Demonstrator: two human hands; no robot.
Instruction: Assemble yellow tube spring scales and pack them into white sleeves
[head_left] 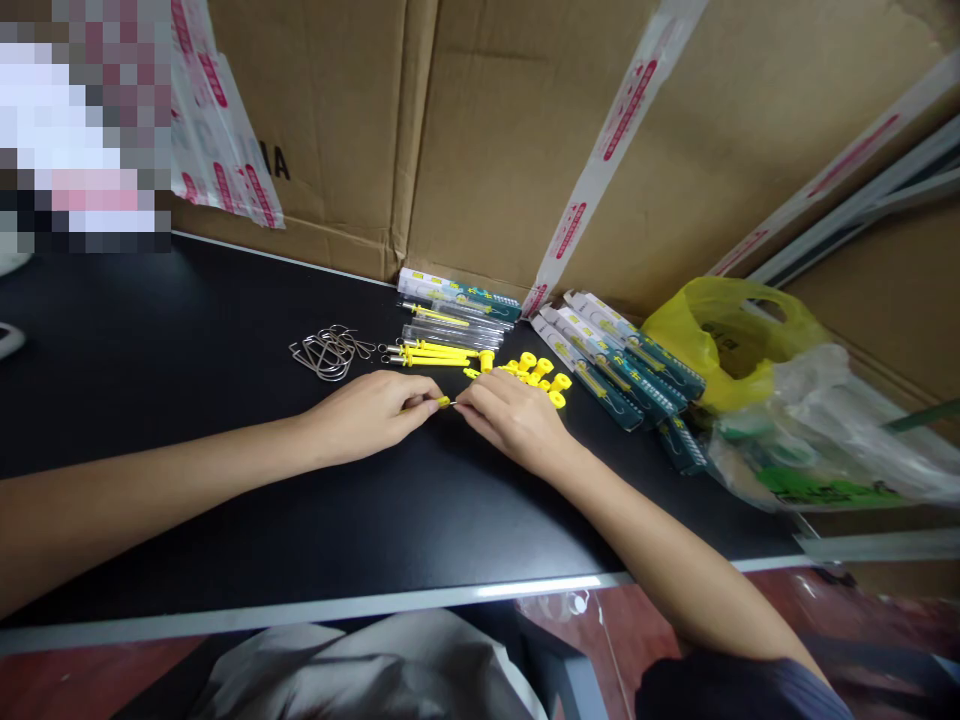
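My left hand point(375, 415) is closed in a pinch on a small yellow plastic piece point(443, 402). Just beside it, my right hand point(514, 415) pinches a thin metal wire point(454, 404), whose end meets or nearly meets the yellow piece; the rest is hidden by my fingers. Beyond the hands lie yellow rods with metal springs point(431, 354), clear plastic tubes point(450, 337) and several yellow caps point(541, 368). Bent metal wire hooks point(328, 352) form a loose pile to the left of the rods.
Printed boxes picturing spring scales point(619, 360) are at the right, with another box point(457, 290) at the back. A yellow plastic bag point(735, 340) and a clear bag point(810, 450) bulge at the right edge. Large cardboard point(510, 130) stands behind the black table point(360, 530).
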